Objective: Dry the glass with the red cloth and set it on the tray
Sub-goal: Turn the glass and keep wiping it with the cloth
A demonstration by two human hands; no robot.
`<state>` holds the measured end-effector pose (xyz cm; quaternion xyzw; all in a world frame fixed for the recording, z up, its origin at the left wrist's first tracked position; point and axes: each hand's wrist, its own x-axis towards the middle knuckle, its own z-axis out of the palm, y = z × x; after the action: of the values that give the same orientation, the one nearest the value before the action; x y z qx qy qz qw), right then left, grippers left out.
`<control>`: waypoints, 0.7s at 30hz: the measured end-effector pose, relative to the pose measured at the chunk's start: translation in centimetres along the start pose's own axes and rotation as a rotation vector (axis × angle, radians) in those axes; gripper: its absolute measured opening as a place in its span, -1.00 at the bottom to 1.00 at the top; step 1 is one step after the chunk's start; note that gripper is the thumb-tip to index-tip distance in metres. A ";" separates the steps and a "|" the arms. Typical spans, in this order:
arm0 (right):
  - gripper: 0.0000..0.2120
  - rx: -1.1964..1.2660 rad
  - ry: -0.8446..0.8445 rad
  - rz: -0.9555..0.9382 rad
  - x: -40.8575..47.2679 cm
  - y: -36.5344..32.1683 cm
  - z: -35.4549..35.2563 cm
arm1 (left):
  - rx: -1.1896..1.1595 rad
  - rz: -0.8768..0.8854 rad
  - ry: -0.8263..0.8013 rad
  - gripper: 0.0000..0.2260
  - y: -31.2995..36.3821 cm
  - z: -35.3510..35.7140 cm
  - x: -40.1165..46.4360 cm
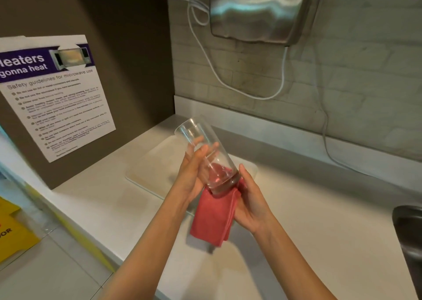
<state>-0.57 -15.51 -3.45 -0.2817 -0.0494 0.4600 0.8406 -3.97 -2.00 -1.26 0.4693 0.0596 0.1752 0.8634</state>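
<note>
The left hand (194, 174) held the clear glass (206, 157) around its side, fingers wrapped on it. The glass was tilted, with its open mouth pointing up and to the far left. The right hand (252, 202) was closed on the red cloth (211, 218) and pressed it against the bottom of the glass. The rest of the cloth hung down between the two hands. The glass was up in the air above the white tray (148, 169), which lay on the pale counter (319, 208).
</note>
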 end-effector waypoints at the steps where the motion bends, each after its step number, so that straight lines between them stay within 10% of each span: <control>1: -0.36 0.008 -0.012 -0.001 0.0 0.0 0.1 | 0.022 0.003 -0.037 -0.20 0.1 0.0 0.0; 4: -0.24 0.062 0.012 -0.056 0.3 0.0 -0.1 | 0.170 -0.023 -0.058 -0.25 0.2 0.0 -0.2; 8: -0.55 -0.020 0.109 -0.214 0.7 -0.3 -0.3 | 0.401 -0.029 0.193 -0.19 -0.3 0.1 -0.3; 15: -0.80 -0.762 0.255 -0.719 0.7 0.5 -0.3 | 0.319 -0.073 0.409 -0.25 -1.1 1.5 1.1; 21: -0.54 -1.425 0.070 -0.879 -0.6 0.8 0.3 | 0.000 -0.137 0.302 -0.37 -0.2 -0.6 1.3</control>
<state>-1.61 -15.56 -3.47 -0.7147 -0.4076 -0.0599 0.5652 -2.91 -1.12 -1.66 0.4327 0.2204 0.1846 0.8545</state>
